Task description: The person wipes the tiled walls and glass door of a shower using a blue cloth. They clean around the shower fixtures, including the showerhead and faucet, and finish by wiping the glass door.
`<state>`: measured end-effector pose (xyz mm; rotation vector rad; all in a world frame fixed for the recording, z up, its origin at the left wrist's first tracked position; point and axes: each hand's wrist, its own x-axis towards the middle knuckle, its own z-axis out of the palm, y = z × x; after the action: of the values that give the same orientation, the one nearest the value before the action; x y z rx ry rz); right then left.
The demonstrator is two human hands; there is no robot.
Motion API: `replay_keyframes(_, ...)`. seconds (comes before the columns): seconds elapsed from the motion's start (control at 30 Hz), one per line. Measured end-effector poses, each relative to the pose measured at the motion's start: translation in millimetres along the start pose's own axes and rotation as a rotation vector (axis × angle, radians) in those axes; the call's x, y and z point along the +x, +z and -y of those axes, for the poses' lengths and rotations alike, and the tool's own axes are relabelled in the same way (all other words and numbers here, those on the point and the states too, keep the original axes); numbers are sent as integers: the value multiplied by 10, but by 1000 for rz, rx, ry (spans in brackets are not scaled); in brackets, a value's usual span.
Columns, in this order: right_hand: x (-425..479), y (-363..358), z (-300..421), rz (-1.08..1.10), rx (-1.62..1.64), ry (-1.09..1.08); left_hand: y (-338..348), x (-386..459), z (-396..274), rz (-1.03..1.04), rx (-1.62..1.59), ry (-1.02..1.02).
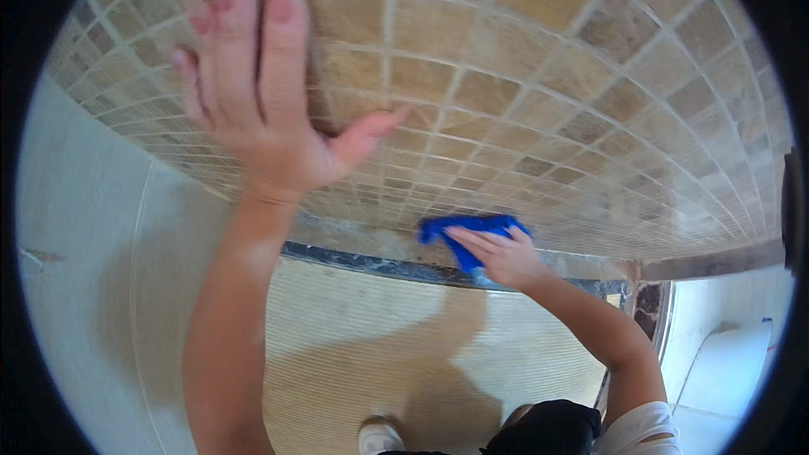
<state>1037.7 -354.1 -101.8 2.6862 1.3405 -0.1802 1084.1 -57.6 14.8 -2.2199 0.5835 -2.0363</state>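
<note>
My left hand (pixel 265 95) is raised at the upper left, fingers apart and long-nailed, palm towards a wall of brown mosaic tiles (pixel 480 85); it holds nothing. Lower and to the right, my right hand (pixel 505 256) presses a blue cloth (pixel 468 243) with spread fingers near the foot of the tiled wall, over a stone ledge (pixel 373 237). The part of the cloth under the palm is hidden.
A dark stone edging (pixel 366 260) curves below the ledge, above a ribbed beige surface (pixel 354 341) bearing shadows. A pale wall (pixel 82 202) stands at the left. At the lower right are a brown stone post (pixel 648 303) and white tiles (pixel 701 303). A white shoe (pixel 379 436) shows below.
</note>
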Motion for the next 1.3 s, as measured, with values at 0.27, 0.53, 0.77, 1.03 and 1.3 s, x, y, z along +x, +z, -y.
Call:
replay_keyframes(0.27, 369, 227, 135, -179, 75, -140, -38, -11, 101, -9, 36, -10)
replay_keyframes(0.53, -392, -172, -204, 104, -44, 192, 63, -95, -21, -34, 40, -86)
replay_keyframes(0.77, 414, -927, 259, -1021, -315, 262, -25, -64, -28, 12, 1, -93)
replay_keyframes(1.03, 38, -1286, 632, -430, 663, 29, -927, -187, -531, 307, -253, -706)
replay_keyframes(1.3, 571, -2377, 1007, -154, 1888, -82, -1510, 769, -858, 166, -736, -1136)
